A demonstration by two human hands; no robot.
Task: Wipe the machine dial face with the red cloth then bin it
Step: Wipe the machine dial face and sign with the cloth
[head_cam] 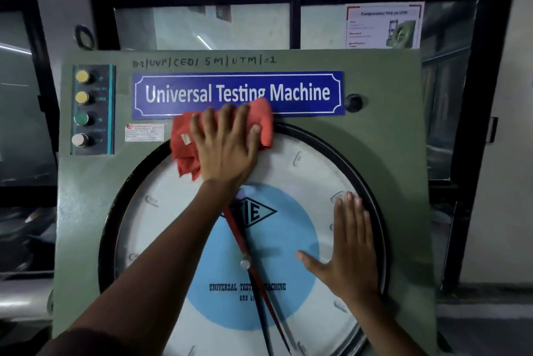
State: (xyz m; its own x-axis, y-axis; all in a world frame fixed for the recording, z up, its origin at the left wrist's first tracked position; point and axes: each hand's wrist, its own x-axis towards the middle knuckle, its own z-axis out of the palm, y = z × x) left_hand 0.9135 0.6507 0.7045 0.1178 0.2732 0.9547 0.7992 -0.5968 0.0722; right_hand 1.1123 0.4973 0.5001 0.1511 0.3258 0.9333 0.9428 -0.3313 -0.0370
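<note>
The big round dial face (173,226) fills the lower half of the green machine panel, white with a blue centre and red and black pointers. My left hand (225,145) presses the crumpled red cloth (181,142) flat against the dial's top edge, just under the blue nameplate. The cloth sticks out to the left and right of my fingers. My right hand (349,249) lies flat with fingers spread on the dial's right side, holding nothing. No bin is in view.
A blue "Universal Testing Machine" nameplate (302,93) sits above the dial. A strip of several push buttons (82,107) runs down the panel's upper left, and a black knob (353,102) is at the upper right. Windows and a poster (383,27) lie behind.
</note>
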